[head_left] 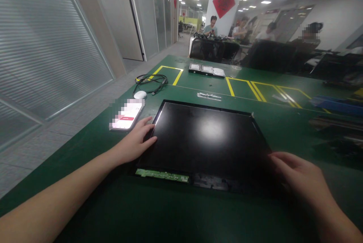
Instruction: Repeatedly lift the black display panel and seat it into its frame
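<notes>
A black LCD screen panel (195, 144) lies screen side up on the green table in front of me. Along its near edge runs a narrow green circuit board (162, 175), with a dark strip beside it. My left hand (138, 139) rests at the panel's left edge, fingers spread and the thumb tip over the frame. At the right edge, my right hand (300, 173) has its thumb and index finger pinched together on the rim. Its other fingers are partly hidden in shadow.
A lit phone (127, 114) lies left of the panel, with a white mouse-shaped object (140, 95) and a coiled black cable (153, 82) behind. Several hard drives (206, 70) sit further back. Dark parts and a blue item (334, 105) are at right. People sit beyond.
</notes>
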A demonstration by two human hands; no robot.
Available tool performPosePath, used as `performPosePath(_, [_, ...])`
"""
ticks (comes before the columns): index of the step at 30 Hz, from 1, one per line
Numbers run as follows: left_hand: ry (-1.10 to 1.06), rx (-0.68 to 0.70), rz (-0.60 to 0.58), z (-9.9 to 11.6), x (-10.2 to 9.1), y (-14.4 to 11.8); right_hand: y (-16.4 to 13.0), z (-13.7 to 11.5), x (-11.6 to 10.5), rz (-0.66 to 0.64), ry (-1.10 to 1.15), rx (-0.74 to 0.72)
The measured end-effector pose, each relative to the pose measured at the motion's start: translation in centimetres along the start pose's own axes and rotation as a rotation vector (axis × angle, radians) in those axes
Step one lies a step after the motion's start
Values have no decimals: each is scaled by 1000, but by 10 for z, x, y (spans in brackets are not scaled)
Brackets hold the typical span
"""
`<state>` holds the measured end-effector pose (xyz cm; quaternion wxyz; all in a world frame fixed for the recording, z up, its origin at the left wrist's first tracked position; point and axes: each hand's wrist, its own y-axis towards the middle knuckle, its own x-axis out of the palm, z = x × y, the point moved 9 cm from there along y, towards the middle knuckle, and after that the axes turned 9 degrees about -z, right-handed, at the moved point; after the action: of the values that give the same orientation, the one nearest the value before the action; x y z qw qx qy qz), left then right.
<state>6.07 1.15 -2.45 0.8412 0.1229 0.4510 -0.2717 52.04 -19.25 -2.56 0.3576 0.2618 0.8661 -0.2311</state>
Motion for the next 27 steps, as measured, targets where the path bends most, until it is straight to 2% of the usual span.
performPosePath(5, [203,139,-48,16,-16,-11,1,-1,2,-24,-62,-47])
performPosePath(9, [330,229,-221,29,-11,-20,0,0,2,-24,-98,-49])
performPosePath(13, [338,233,-330,32,-3,-26,-2,-3,2,-17,-112,-23])
performPosePath(19, [292,262,-367,35,1,-29,-6,-9,-2,40,-116,-40])
performPosePath(21, [269,267,-372,36,2,-29,-8,-14,-2,74,-112,-106])
performPosePath(23, [240,273,-376,37,3,-29,-10,-24,0,91,-113,-237])
performPosePath(25, [222,286,-388,40,5,-30,-11,-33,6,76,-125,-380])
performPosePath(27, [216,308,-402,43,7,-32,-10,-35,12,36,-146,-450])
